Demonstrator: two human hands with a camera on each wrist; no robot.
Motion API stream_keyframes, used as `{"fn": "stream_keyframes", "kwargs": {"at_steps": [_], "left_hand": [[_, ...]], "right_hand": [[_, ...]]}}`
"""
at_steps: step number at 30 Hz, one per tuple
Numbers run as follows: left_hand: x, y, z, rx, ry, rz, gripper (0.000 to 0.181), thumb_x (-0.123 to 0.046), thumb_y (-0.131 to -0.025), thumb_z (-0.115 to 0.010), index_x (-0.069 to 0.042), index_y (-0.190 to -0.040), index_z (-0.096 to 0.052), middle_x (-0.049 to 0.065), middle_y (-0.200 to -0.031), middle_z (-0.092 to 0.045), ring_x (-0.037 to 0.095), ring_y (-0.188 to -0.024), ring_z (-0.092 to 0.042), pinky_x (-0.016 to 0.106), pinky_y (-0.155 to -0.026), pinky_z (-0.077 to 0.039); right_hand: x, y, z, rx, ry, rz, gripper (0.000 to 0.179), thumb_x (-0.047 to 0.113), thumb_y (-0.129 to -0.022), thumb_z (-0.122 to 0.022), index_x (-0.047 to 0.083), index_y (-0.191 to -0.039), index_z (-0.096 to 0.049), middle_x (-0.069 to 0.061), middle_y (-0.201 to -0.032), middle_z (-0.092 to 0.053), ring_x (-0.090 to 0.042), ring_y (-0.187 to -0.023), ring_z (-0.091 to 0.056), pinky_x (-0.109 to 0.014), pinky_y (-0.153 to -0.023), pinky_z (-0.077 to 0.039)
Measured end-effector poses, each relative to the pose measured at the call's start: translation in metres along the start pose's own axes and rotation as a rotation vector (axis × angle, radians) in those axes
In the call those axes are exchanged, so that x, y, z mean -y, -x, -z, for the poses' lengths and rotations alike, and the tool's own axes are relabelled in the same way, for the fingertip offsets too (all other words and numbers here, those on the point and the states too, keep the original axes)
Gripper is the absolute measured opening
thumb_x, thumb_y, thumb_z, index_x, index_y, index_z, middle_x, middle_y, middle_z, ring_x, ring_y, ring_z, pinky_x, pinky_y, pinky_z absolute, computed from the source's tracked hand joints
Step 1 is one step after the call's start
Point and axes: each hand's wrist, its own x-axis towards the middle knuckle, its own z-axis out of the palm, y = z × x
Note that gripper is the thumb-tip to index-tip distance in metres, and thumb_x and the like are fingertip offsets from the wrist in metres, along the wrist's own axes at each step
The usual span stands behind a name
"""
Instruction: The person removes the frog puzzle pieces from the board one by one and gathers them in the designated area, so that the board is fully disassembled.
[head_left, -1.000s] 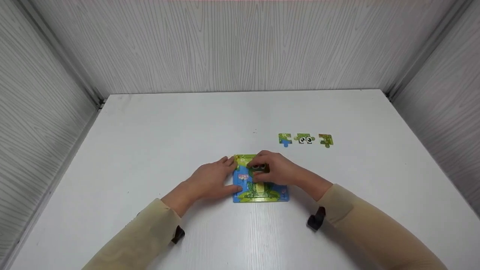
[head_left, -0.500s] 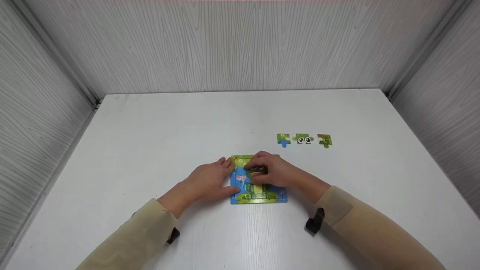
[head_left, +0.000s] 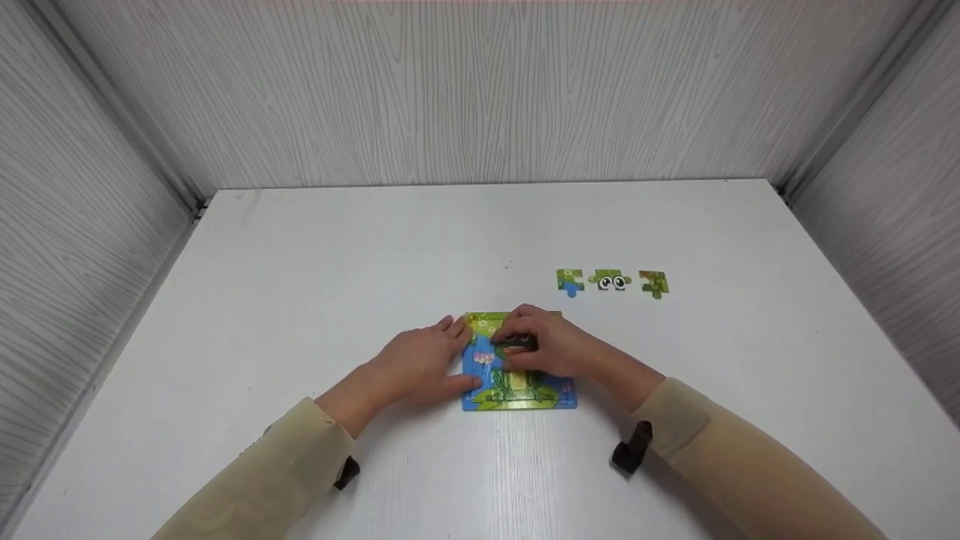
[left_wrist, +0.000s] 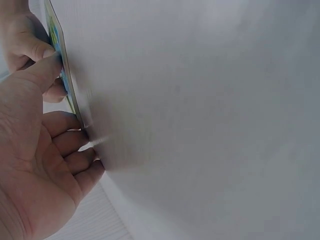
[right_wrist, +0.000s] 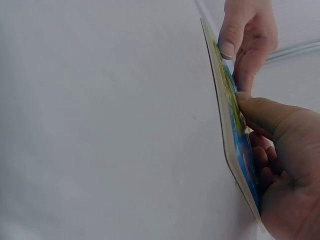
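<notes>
A square frog jigsaw puzzle board (head_left: 521,406) with a blue and green border lies flat on the table, seen edge-on in both wrist views. My left hand (head_left: 420,365) rests at its left side, thumb on the lower left border and fingertips along the upper left corner. Over the upper middle of the board is my right hand (head_left: 551,341), thumb and index finger spread on either side of a dark green puzzle piece (head_left: 517,345) with the frog's face, pinching it. The other right fingers are curled under the palm (right_wrist: 300,155), partly hiding the board's right side.
Three loose puzzle pieces lie in a row behind the board: a green and blue piece (head_left: 570,281), a piece with two eyes (head_left: 610,280) and a brown-green piece (head_left: 655,283). White wood-grain panels (head_left: 480,90) close off the back and sides of the table (head_left: 337,247).
Both hands stay at the board in nearly the same places. The right thumb and fingers have shifted very slightly over the frog piece. The loose pieces have not moved.
</notes>
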Motion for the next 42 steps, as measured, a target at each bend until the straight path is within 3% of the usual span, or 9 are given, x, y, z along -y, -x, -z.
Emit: {"fn": "stream_keyframes", "kwargs": {"at_steps": [13,25,42], "left_hand": [[-0.0013,0.0009,0.0033,0.002,-0.006,-0.014,0.090,-0.065,-0.101,-0.058,-0.006,-0.165,-0.037,0.012,-0.171,-0.031,0.032,-0.158,-0.029,0.050,-0.122,-0.037],[0.0005,-0.0002,0.0017,-0.002,-0.006,-0.020,0.091,-0.066,-0.100,-0.058,-0.006,-0.165,-0.036,0.012,-0.171,-0.031,0.032,-0.158,-0.029,0.050,-0.121,-0.038],[-0.0001,0.0008,0.0041,0.007,0.005,-0.027,0.088,-0.063,-0.101,-0.058,-0.006,-0.165,-0.037,0.013,-0.171,-0.032,0.033,-0.158,-0.030,0.050,-0.121,-0.037]], "right_hand": [[-0.0029,-0.0011,0.0007,0.007,0.007,0.064,0.030,0.021,-0.096,-0.082,0.018,-0.125,-0.078,0.004,-0.126,-0.061,-0.016,-0.116,-0.058,-0.039,-0.107,-0.047],[-0.0019,-0.0025,0.0007,0.024,0.001,0.037,0.030,0.020,-0.096,-0.082,0.020,-0.125,-0.077,0.004,-0.125,-0.062,-0.017,-0.117,-0.056,-0.039,-0.108,-0.046],[-0.0003,-0.0018,-0.0013,0.013,-0.041,0.061,0.030,0.017,-0.097,-0.081,0.015,-0.125,-0.072,0.000,-0.123,-0.064,-0.020,-0.114,-0.056,-0.041,-0.105,-0.046]]}}
